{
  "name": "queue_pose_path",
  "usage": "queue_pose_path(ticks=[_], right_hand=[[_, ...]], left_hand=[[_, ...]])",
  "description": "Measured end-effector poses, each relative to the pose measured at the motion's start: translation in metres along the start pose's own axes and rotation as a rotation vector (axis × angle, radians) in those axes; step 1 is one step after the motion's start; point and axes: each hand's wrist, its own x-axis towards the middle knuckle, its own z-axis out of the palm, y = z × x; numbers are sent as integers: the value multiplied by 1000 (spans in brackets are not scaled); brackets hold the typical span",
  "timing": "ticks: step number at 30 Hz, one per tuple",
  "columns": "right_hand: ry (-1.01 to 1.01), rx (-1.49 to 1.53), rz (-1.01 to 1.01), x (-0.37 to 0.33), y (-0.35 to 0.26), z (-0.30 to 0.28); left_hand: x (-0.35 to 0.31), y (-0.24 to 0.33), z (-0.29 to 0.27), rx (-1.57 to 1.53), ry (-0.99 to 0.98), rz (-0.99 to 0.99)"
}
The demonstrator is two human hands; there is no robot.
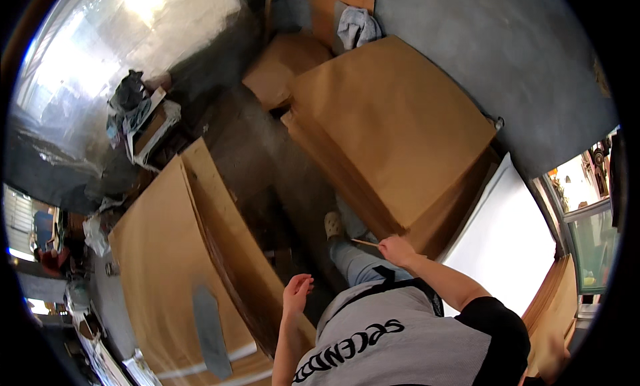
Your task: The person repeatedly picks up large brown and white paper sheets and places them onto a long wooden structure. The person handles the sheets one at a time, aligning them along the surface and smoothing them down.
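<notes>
Head view: thin stick (364,243), one end hidden in right hand (398,250).

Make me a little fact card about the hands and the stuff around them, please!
Left hand: fingers loosely curled, nothing seen in it
Right hand: holding a thin stick
On the left: big brown sheets, grey strip on top
Ahead: tall brown stack
On the right: white sheet
Beyond the stack: grey cloth

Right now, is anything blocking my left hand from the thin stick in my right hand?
Nothing visible: between your left hand and the thin stick in your right hand there's open space, with your trouser leg apparently lower down.
</notes>
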Motion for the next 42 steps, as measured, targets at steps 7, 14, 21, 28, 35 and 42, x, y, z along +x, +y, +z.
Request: queue_pose_path(ticks=[7,14,21,28,35,42], right_hand=[[154,185,-42,166,-76,-81],[154,93,99,279,-74,-145],[264,79,457,361,-31,-185],[298,134,698,496,-36,-308],[371,33,804,617,0,-334],[385,-33,924,539,36,-314]], left_hand=[[139,88,-36,91,-43,-97],[292,202,-34,177,-175,-96],[478,258,-5,397,-442,-160],[632,348,45,466,-745,-105],[739,410,42,571,-670,-214],[787,399,44,800,-822,97]])
